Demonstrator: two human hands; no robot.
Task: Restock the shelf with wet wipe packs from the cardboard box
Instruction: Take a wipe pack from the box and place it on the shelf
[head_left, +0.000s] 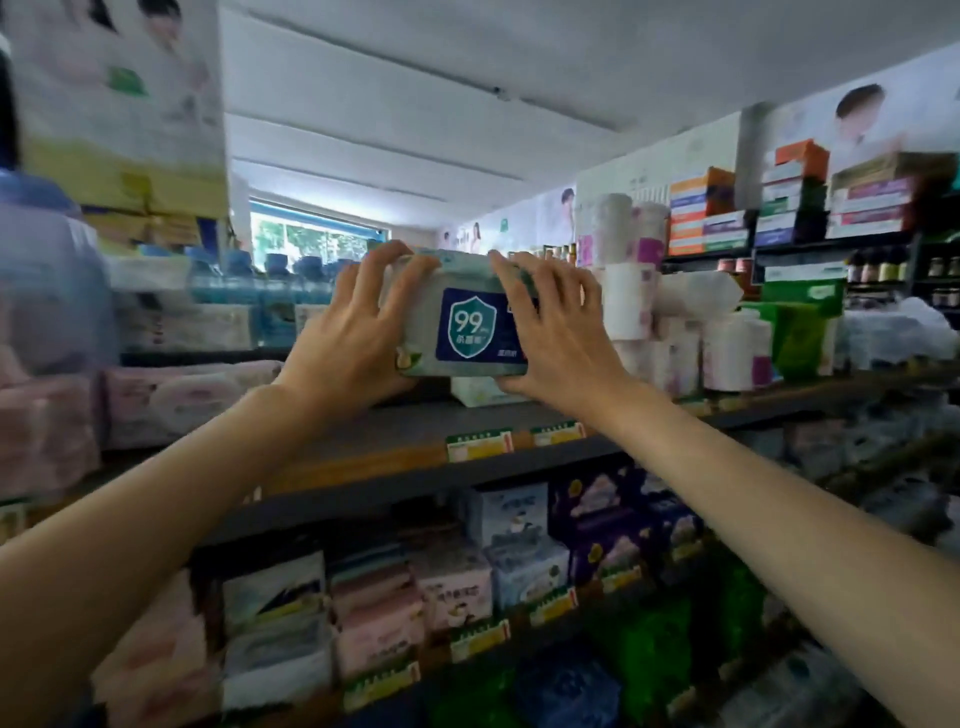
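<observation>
A pale green wet wipe pack (464, 327) with a dark blue "99" shield label is held up at the level of the upper shelf (395, 441). My left hand (358, 332) grips its left end and my right hand (556, 338) grips its right end. The pack hovers just above a bare stretch of the shelf board. Another pale pack (480, 391) lies on the shelf right behind and below it, partly hidden. The cardboard box is not in view.
Toilet paper rolls (675, 332) stand on the shelf to the right, pink tissue packs (176, 400) to the left. Blue bottles (270, 291) line the back. Price tags (480, 444) hang on the shelf edge. Lower shelves hold boxed and bagged goods (519, 545).
</observation>
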